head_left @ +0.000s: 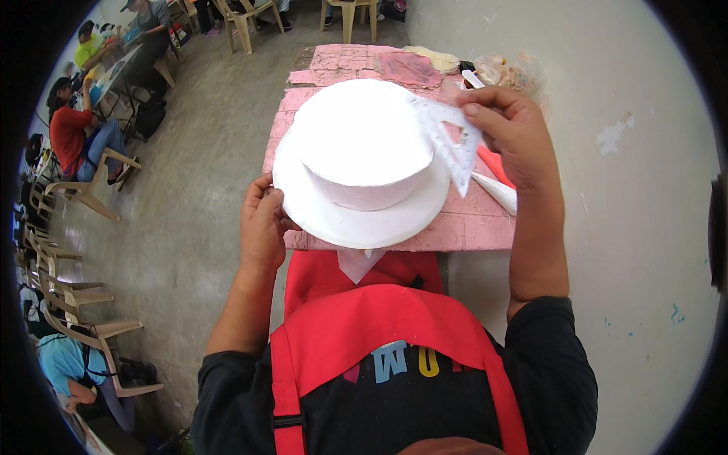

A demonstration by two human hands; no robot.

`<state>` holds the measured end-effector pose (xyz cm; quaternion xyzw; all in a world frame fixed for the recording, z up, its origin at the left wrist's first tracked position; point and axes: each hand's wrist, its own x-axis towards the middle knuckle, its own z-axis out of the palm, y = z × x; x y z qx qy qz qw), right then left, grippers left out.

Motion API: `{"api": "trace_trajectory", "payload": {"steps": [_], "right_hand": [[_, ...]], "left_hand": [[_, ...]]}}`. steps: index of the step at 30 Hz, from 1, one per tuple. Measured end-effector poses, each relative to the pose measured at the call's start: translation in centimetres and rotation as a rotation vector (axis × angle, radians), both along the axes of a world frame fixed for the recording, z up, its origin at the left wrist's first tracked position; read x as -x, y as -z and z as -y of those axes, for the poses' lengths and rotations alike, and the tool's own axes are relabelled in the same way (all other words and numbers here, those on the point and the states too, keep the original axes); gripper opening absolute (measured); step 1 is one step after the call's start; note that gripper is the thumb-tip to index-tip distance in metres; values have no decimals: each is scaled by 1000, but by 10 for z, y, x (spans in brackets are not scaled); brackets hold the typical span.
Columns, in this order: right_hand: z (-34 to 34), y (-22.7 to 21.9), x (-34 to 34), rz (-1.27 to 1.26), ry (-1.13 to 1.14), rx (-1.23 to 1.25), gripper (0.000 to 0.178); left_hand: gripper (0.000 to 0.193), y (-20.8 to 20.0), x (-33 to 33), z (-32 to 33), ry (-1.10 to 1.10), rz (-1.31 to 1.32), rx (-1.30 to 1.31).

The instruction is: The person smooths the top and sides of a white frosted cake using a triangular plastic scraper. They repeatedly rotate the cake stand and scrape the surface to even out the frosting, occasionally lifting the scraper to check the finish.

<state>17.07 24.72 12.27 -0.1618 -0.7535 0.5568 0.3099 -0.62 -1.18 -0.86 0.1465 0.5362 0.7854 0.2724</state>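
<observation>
A round, smooth white cake stands on a wider white round turntable at the table's near side. My left hand grips the turntable's left rim, its thumb on top and its other fingers partly hidden. In my right hand is a white plastic triangular icing comb with a cut-out in its middle, pinched between thumb and fingers. The comb's left edge meets the cake's right side as seen from above; I cannot tell whether they touch.
A white piping bag and a red cone-shaped thing lie on the pink table, right of the cake. Behind are a pink cloth and crumpled plastic. A wall borders the right. People and chairs are at left.
</observation>
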Motion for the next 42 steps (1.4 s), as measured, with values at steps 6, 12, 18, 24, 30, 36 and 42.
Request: {"api": "trace_trajectory", "payload": {"steps": [6,12,18,24,30,36,42], "right_hand": [[25,4,26,84,-54,-143,18],[23,2,24,133,-7,-243,18],[2,6,8,82,39,-142,20],[10,-1,6,33,48,-124,19],[38,1,25,149,-80,-217,16],[18,8,18,158,20,-284,16],[-6,12,5,109,79,-159,18]], "left_hand": [[33,1,0,1,3,-15,8],[32,1,-1,1,-13,0,1],[31,-3,-4,-2,-48,30,-22],[31,-4,-5,-4,-53,27,-17],[31,-6,-4,-2,-45,19,-7],[30,-3,-3,-2,-49,21,-10],[29,-5,-5,-4,-50,33,-9]]}}
